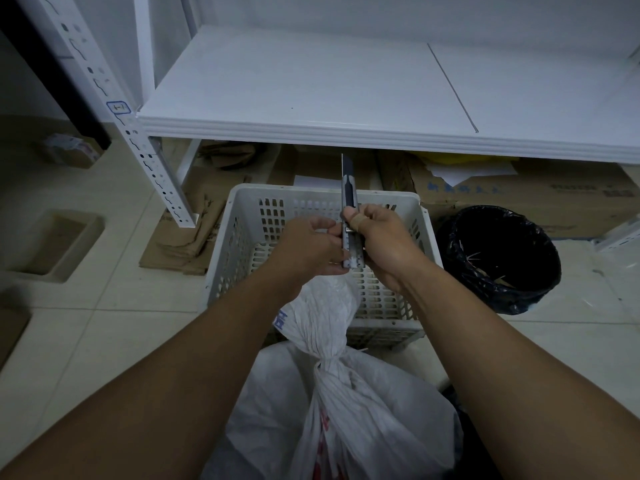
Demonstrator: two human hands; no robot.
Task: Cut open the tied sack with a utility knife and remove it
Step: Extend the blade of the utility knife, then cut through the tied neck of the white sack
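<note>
**Knife held upright above the tied sack**

At far left a shallow beige tray (52,245) lay on the pale tiled floor (114,299), and flattened brown cardboard (188,237) sat by the foot of the white perforated shelf post (152,164). The left hand (306,249) was curled shut around the gathered top of the white woven plastic sack (332,403), its fingertips touching the handle of the knife. The sack rose from the bottom of the view between the two forearms; its neck was cinched in a knot below the hands, and the bunched fabric above the knot ran up into the left hand. Red and blue print showed on its side.

Just right of that, the black and silver utility knife (349,216) stood nearly upright between the hands, long axis running away from the person, blade extended and pointing up toward the white shelf board (311,91). The right hand (384,244) was wrapped around the handle, thumb pressed on the slider; a tan bandage ringed one finger.

Behind and under the hands sat a white perforated plastic crate (249,237), the sack's neck lying across its near rim. Printed cardboard boxes (519,195) were stacked under the shelf. To the right stood a round bin lined with a black plastic bag (498,258).
</note>
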